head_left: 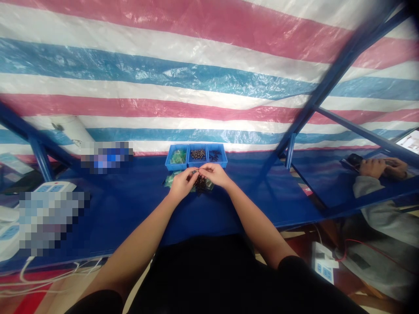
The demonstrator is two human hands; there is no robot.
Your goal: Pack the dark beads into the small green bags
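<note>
My left hand [182,182] and my right hand [216,174] meet fingertip to fingertip above the blue table [209,218]. Both are closed in a pinch around something small, too tiny to name. Right below them lies a heap of small dark pieces [200,187] on green plastic packets [169,179], partly hidden by my hands. Just beyond stand three joined blue bins. The left bin [176,166] holds green pieces, the middle bin [197,164] small brass-and-dark pieces, and the right bin [223,162] small dark pieces.
White power strips [62,188] with cables lie at the left. Blue metal frame bars [303,113] slant up on the right. Behind the table hangs a striped plastic sheet [196,87]. Far right, a co-worker's hands [373,167] hold something dark at another table.
</note>
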